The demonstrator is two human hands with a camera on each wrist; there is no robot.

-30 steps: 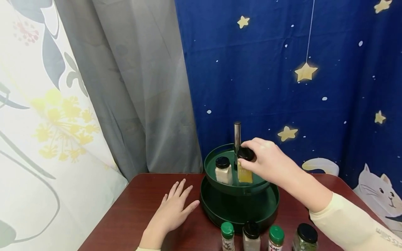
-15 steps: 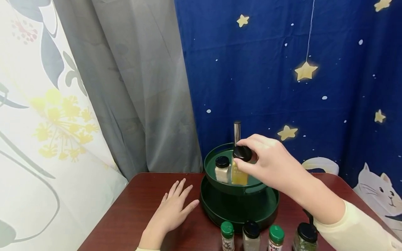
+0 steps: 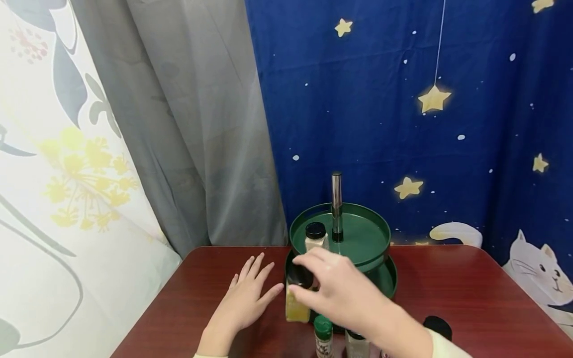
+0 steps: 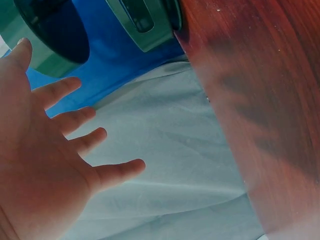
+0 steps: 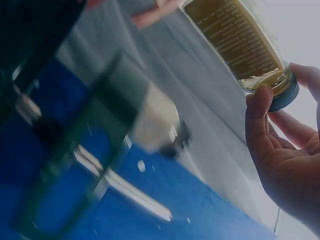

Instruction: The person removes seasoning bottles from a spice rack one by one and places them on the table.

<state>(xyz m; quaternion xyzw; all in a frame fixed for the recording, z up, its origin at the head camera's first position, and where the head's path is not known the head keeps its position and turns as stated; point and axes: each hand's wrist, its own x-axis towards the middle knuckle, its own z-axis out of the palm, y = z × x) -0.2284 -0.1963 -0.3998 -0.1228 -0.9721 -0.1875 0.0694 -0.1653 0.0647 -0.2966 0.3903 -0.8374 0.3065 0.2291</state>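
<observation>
My right hand (image 3: 346,293) pinches the black lid of a spice jar (image 3: 297,304) filled with something yellow. In the head view this jar hangs upright in front of the left side of a green two-tier turntable rack (image 3: 367,233). The right wrist view shows printed text on the side of the held jar (image 5: 235,37), with thumb and fingers around its lid. Left of the rack, my left hand (image 3: 243,298) is spread, palm down, over the table; its fingers are straight and hold nothing. A black-lidded jar of pale powder (image 3: 316,244) stands on the upper tier.
Along the near side of the rack stand a green-capped shaker (image 3: 323,335), a black-lidded jar (image 3: 357,347) and another dark lid (image 3: 437,327), partly behind my right arm. A metal post (image 3: 337,204) rises from the upper tier. Curtains (image 3: 233,124) hang behind the red-brown table (image 3: 447,278).
My right hand has lifted the yellow jar off the upper tier and carried it left and toward me. The pale jar stays on the tier. My left hand has not moved.
</observation>
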